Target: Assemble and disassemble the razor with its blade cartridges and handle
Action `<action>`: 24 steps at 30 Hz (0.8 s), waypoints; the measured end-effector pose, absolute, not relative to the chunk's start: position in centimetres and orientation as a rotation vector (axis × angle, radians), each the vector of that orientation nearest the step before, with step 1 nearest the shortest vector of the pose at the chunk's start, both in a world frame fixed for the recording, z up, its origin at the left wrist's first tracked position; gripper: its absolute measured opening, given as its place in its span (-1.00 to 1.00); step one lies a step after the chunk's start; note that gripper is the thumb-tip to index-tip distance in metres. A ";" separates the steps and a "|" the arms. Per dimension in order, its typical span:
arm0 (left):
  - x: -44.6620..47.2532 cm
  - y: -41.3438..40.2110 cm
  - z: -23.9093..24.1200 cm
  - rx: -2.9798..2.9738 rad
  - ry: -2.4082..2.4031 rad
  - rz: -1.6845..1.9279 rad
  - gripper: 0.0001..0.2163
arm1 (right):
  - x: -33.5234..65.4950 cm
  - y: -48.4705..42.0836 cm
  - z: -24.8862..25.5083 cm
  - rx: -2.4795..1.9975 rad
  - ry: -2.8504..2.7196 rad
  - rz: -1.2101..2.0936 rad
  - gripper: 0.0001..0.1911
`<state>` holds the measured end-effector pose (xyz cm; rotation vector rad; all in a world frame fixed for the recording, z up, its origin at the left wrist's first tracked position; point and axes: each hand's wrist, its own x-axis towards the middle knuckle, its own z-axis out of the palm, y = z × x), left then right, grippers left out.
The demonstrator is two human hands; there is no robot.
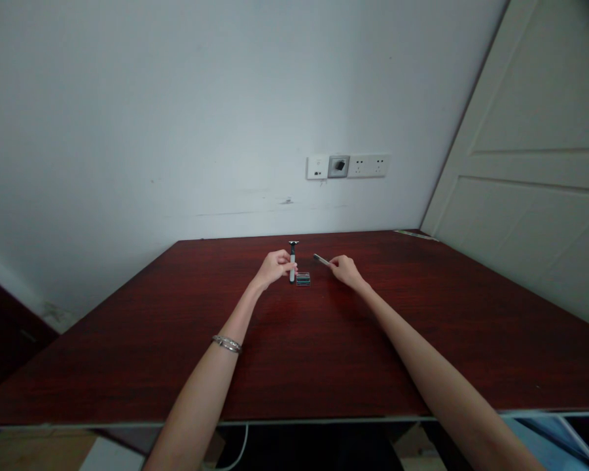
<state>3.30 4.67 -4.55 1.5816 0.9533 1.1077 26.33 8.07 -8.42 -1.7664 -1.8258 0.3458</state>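
Near the middle of the dark red table, my left hand [275, 267] pinches the grey handle of a razor [292, 258]. The razor is upright, its T-shaped head at the top. Just right of the handle's lower end lies a small clear case [303, 279] with something dark and greenish in it, too small to make out. My right hand [344, 268] is closed on one end of a slim light-grey stick [322, 260], which points up and left. The stick's far tip looks darker, but its kind is unclear. A gap separates the stick from the razor.
The wood-grain table [285, 366] runs back to a white wall [177, 118] with several sockets [368, 166]. A pale panelled door [530, 163] stands along the right side. A thin flat strip [417, 235] lies at the back right corner. A white cable [243, 450] hangs below the front edge.
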 end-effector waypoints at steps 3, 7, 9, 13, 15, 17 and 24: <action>3.2 4.7 -4.6 1.578 0.944 1.101 -0.85 | 26.3 7.9 -8.1 -1.790 -1.802 0.391 -0.79; 3.2 4.8 -4.7 1.572 0.929 1.089 -0.85 | 26.4 7.7 -7.8 -1.806 -1.781 0.482 -0.82; 3.2 4.8 -4.7 1.572 0.935 1.090 -0.85 | 26.3 7.7 -7.9 -1.817 -1.768 0.545 -0.83; 3.2 4.7 -4.7 1.571 0.940 1.086 -0.84 | 26.0 8.0 -8.5 -1.831 -1.731 0.699 -0.86; 3.2 4.7 -4.7 1.567 0.935 1.081 -0.84 | 25.8 8.1 -8.8 -1.820 -1.712 0.770 -0.87; 3.2 4.7 -4.7 1.562 0.927 1.075 -0.84 | 25.7 8.2 -9.0 -1.801 -1.698 0.824 -0.89; 3.1 4.6 -4.7 1.550 0.922 1.060 -0.83 | 25.7 7.8 -8.7 -1.780 -1.685 0.881 -0.91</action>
